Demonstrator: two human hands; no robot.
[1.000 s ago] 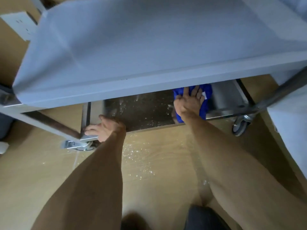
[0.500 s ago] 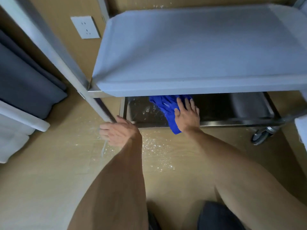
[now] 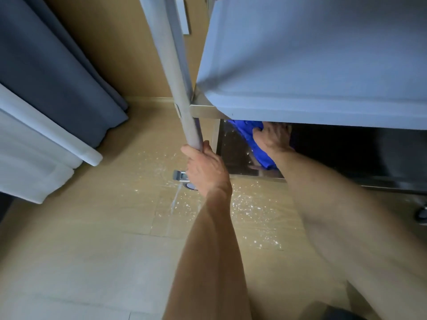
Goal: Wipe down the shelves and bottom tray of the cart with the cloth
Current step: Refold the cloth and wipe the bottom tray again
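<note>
A: So, nearest us, the floor (image 3: 251,218) is glistening with scattered droplets. I'm judging that a slip is the risk there while the person is leaning in.

B: And the left hand (image 3: 204,168)?

A: Its fingers are curling round the cart's upright post (image 3: 175,88), bracing it. If that grip is loosening, the cart could be rolling away on its caster (image 3: 188,182) mid-wipe.

B: Then the right hand (image 3: 272,137)?

A: It's pressing flat, fingers spread, on the blue cloth (image 3: 254,144) at the left end of the bottom tray (image 3: 233,153). The tray is holding only the cloth and some wet specks; its far side is sitting in shadow under the grey shelf (image 3: 312,65), so I cannot tell what else is lying there.
</note>
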